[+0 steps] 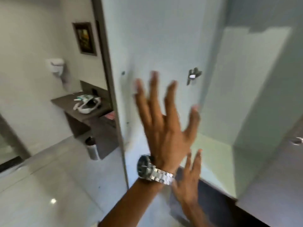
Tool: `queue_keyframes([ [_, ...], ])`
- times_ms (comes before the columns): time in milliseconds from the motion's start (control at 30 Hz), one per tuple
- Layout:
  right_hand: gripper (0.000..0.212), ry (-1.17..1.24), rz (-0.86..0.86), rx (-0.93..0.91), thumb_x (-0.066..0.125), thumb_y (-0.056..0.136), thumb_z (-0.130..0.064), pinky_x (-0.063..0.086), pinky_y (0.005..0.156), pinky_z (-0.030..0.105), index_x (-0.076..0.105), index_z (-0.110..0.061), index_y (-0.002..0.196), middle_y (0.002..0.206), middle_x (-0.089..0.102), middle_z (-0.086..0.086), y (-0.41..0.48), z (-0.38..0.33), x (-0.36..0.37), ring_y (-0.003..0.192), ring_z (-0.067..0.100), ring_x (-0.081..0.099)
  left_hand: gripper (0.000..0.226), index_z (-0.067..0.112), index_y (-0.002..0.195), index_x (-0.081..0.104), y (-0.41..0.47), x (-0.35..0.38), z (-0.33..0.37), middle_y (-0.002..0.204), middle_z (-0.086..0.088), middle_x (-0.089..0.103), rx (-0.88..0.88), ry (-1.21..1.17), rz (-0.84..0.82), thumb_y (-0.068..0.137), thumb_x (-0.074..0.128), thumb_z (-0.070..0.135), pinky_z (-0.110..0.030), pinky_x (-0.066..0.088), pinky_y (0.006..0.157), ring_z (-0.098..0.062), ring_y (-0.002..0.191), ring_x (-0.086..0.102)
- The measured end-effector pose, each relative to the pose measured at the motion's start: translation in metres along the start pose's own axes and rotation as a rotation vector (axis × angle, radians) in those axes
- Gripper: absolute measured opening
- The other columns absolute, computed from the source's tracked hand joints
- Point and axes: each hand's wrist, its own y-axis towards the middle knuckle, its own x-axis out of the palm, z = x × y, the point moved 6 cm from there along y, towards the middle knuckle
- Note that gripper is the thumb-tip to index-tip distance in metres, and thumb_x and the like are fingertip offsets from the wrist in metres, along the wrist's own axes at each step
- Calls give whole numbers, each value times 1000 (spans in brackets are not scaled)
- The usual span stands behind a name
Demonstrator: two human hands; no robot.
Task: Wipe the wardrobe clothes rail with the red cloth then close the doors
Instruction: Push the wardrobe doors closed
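Pale glossy white wardrobe door (pixel 155 46) fills twelve o'clock; watch-wearing left hand (pixel 165 128) and right hand (pixel 188 179) at six o'clock, both splayed, empty.

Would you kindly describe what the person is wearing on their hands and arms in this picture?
The left hand is bare, with a chunky silver metal-link wristwatch with a dark round face on its wrist. The right hand is also bare, with no rings or gloves visible. Both forearms are uncovered; no sleeves show. The picture is motion-blurred, so finer details cannot be told.
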Motion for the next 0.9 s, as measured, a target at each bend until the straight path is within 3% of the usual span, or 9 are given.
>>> queue_keyframes([
  [100, 104, 100, -46, -216, 37, 92, -75, 13, 125, 56, 24, 6, 157, 167, 7, 27, -2, -106, 41, 157, 40, 5, 76, 1, 150, 40, 29, -38, -62, 160, -30, 28, -151, 231, 90, 92, 69, 42, -60, 18, 126, -51, 151, 18],
  [167, 105, 94, -46, -260, 49, 92, -70, 12, 126, 56, 17, 4, 159, 169, 5, 23, 0, -149, 60, 158, 36, 3, 75, 2, 154, 29, 40, -38, -88, 160, -23, 34, -269, 190, -36, 100, 62, 41, -58, 42, 114, -40, 148, 36],
  [233, 111, 110, 24, -235, 72, 89, -53, 17, 126, 58, 3, -6, 162, 171, 3, 16, 4, -169, 68, 159, 31, 3, 62, 7, 153, 35, 37, -33, -101, 150, -14, 50, -326, 160, -153, 105, 52, 42, -50, 58, 94, -30, 131, 57],
  [333, 125, 97, 97, -224, 84, 84, -35, 26, 122, 60, -12, -14, 162, 171, -8, 6, -2, -167, 66, 159, 26, 1, 47, 7, 138, 50, 32, -39, -96, 129, -10, 60, -302, 130, -166, 105, 51, 41, -45, 60, 80, -24, 107, 65],
  [467, 134, 44, 204, -266, 91, 72, -19, 24, 123, 57, -7, -13, 163, 172, -6, 5, -24, -126, 34, 157, 33, 10, 37, 12, 118, 54, 16, -43, -53, 112, -6, 61, -212, 22, -170, 99, 63, 42, -50, 58, 73, -25, 92, 64],
  [567, 99, 61, 348, -321, 72, 86, -19, 38, 109, 62, 9, -14, 163, 170, 13, 8, -46, -82, -18, 145, 43, 33, 48, 17, 120, 53, -4, -37, -14, 111, -4, 60, -40, -67, -155, 88, 72, 47, -46, 57, 67, -29, 88, 65],
  [700, 69, -49, 547, -148, 67, 90, -24, 36, 117, 43, 31, -17, 148, 157, 34, -3, -40, -24, -100, 146, 18, 38, 75, 15, 147, 40, -32, 7, 52, 126, -12, 49, 141, -163, -200, 89, 67, 53, -46, 58, 79, -34, 102, 59],
  [800, 55, -213, 631, -45, 45, 104, -41, 36, 114, 45, 29, -16, 149, 150, 42, 9, -20, 22, -142, 138, 31, 44, 71, 11, 149, 45, -45, 58, 112, 145, -23, 49, 285, -179, -149, 92, 61, 50, -49, 49, 101, -37, 126, 53],
  [900, 59, -349, 693, -8, 39, 108, -38, 43, 107, 54, 15, -16, 158, 147, 47, 29, 6, 65, -168, 133, 42, 48, 70, 1, 146, 47, -54, 122, 161, 151, -28, 46, 348, -308, -154, 93, 59, 44, -51, 42, 112, -35, 141, 45],
])
